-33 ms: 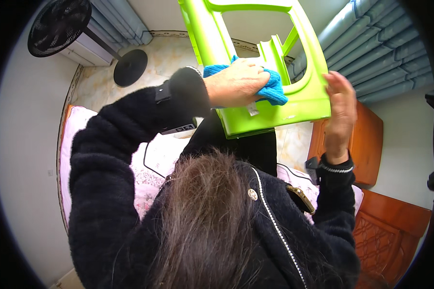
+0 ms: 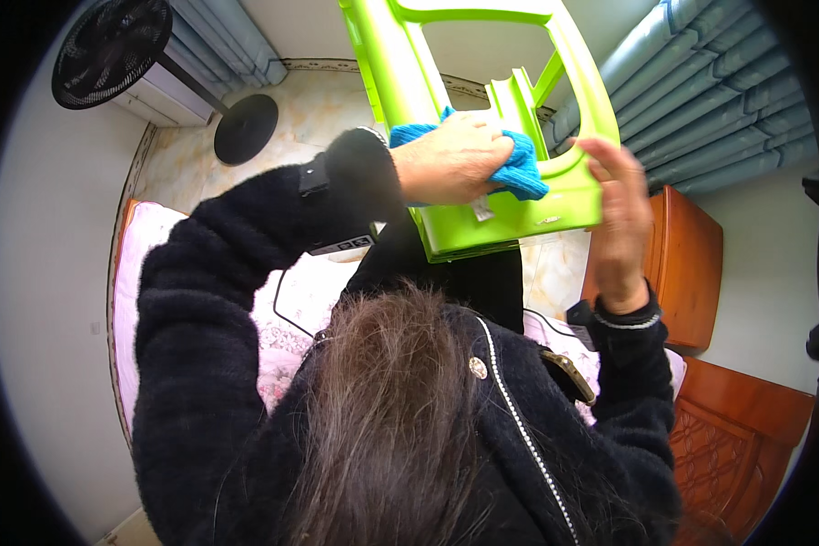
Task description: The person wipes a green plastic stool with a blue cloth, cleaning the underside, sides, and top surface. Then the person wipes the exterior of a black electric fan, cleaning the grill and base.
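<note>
A bright green plastic frame with a large opening, looking like a stool turned on its side, stands in front of me over my lap. My left hand is closed on a crumpled blue knitted cloth and presses it against the green plastic. A small white tag hangs below the cloth. At the frame's right edge is my right hand, fingers stretched out and somewhat smeared by motion. Its fingertips overlap that edge; whether they touch it I cannot tell.
A black standing fan is at the far left. Blue-grey curtains hang at the right above a brown wooden cabinet. I sit on a bed with pink floral bedding; a phone shows at my right side.
My right hand has moved left, so its fingers now overlap the green frame's edge. My left hand and the blue cloth have slid slightly to the right.
</note>
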A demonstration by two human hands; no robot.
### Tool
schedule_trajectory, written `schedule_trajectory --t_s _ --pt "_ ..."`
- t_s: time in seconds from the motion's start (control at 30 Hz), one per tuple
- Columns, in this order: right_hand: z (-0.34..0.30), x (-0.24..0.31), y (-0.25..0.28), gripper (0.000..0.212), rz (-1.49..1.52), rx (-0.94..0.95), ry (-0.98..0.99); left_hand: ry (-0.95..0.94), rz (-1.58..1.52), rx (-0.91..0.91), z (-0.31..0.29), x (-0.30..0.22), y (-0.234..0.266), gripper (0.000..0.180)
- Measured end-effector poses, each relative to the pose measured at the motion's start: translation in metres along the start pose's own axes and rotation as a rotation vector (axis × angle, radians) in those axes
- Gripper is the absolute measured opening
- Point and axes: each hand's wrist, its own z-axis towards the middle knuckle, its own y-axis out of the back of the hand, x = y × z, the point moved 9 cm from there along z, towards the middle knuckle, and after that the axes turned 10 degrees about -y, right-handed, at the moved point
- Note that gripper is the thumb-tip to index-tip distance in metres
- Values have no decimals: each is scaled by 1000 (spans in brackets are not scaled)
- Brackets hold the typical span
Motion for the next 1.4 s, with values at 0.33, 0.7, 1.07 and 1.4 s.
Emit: schedule_trajectory --t_s 0.33,0.7,1.07,1.4 --pt "38 -8 -66 84 -129 -6 -60 -58 -57 -208 1 -18 2 34" --pt "26 -16 -72 81 -292 23 -102 -186 -106 -295 -30 -27 29 40" --pt "30 9 -79 43 -464 177 21 -13 105 -466 -54 118 100 26" --pt "37 -6 -70 25 -501 174 -55 -193 -129 -401 -35 17 62 20"
